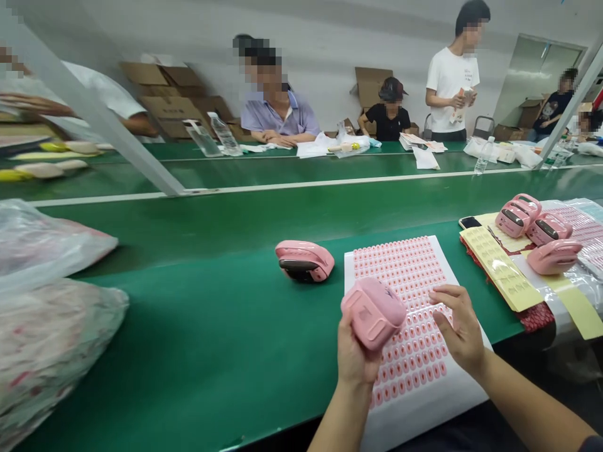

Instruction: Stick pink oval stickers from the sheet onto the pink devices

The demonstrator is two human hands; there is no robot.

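Left hand: curled round and under a glossy pink plastic case [374, 314], firm hold, case tilted above the labels.
Right hand [459, 326]: open, fingers loosely curved, empty, over a sheet of pink labels [424, 414]; contact hard to tell.
Risk: slick case possibly slipping; fingertips possibly creasing labels.
Edge: sheet overhanging the green conveyor belt [188, 301], so liable to drag off.
Room: bare belt leftward to a second pink case [304, 260]; rightward, crowded yellow label sheets [499, 270].

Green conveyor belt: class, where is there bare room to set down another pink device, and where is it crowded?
Bare belt lies between the plastic bags and the sticker sheet. The right end is crowded: pink devices on yellow sheets.
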